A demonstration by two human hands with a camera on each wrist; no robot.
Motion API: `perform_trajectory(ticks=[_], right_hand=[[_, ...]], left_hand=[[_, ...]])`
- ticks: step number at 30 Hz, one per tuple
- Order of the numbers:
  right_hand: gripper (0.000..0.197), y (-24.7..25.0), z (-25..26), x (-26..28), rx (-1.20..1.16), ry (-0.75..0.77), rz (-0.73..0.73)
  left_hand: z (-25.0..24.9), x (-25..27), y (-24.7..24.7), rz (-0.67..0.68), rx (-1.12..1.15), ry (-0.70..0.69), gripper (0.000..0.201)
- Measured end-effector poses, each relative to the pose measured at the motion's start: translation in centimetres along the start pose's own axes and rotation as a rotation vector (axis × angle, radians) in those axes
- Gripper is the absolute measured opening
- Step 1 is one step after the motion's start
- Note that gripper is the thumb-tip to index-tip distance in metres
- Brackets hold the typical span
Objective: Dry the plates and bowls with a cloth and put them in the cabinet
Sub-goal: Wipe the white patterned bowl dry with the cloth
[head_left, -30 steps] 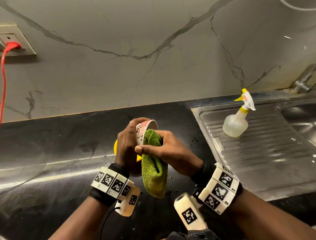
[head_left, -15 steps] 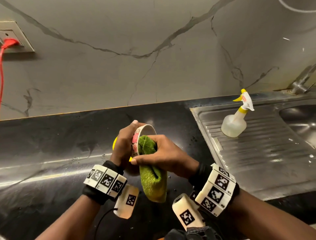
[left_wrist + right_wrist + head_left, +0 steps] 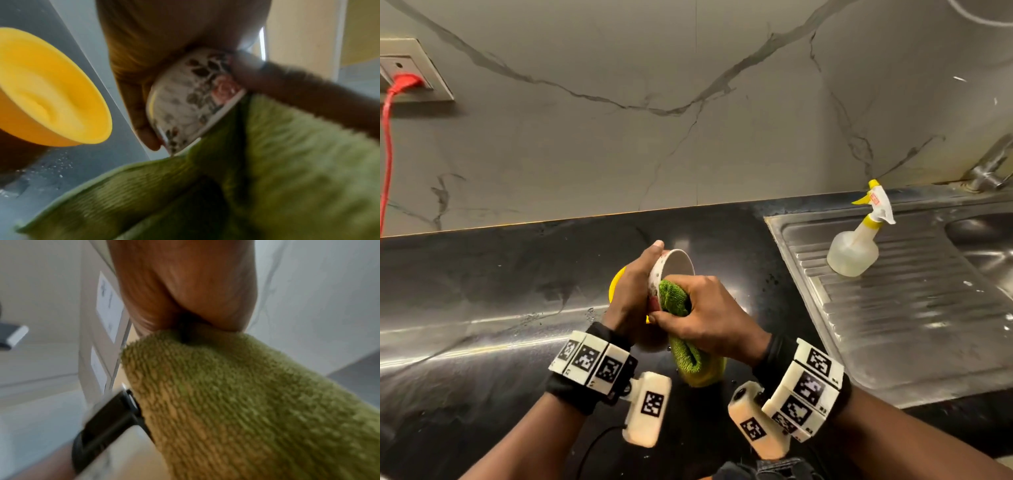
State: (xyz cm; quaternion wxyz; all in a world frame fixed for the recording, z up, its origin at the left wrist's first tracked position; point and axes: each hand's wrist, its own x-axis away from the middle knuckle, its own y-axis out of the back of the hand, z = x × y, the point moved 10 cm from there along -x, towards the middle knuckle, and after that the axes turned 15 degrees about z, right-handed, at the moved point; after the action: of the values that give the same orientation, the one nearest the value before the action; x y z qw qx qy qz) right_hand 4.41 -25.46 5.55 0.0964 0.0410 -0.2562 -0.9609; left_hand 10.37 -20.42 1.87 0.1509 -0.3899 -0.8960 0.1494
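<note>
Bowl work over the black glossy tabletop [image 3: 482, 308]: the left hand [image 3: 631, 294] wraps its fingers round the outside of a small white ceramic bowl with a leaf-and-flower pattern [image 3: 671, 270], tipped on its side so the mouth faces right. It's held up off the surface, out in front of the person. The right hand [image 3: 709, 318] clutches a green terry cloth [image 3: 674, 301] and has a wad of it pushed into the bowl's mouth, thumb lying against the lower rim; the loose end of the cloth hangs down below the wrist. From the left wrist view the bowl's patterned wall [image 3: 191, 100] sits in the palm, cloth [image 3: 267, 162] spilling out beneath it. Just behind the left hand, a yellow plastic bowl [image 3: 616, 284] stands on the tabletop, mostly hidden. Off to the right, a translucent spray bottle with a yellow-and-white trigger [image 3: 854, 245] stands on the ridged steel drainboard [image 3: 911, 308] of the sink.
</note>
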Motion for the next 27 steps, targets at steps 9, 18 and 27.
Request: perform_trajectory(ticks=[9, 18, 27], right_hand=[[0.020, 1.7, -0.8, -0.2, -0.327, -0.061, -0.028], [0.017, -0.1, 0.5, 0.0, -0.021, -0.024, 0.099], [0.018, 8.5, -3.1, 2.8, -0.674, 0.018, -0.534]], left_hand=[[-3.1, 0.6, 0.3, -0.013, -0.386, -0.372, 0.036], [0.6, 0.7, 0.7, -0.027, 0.136, 0.017, 0.048], [1.5, 1.0, -0.5, 0.000, 0.243, 0.045, 0.050]])
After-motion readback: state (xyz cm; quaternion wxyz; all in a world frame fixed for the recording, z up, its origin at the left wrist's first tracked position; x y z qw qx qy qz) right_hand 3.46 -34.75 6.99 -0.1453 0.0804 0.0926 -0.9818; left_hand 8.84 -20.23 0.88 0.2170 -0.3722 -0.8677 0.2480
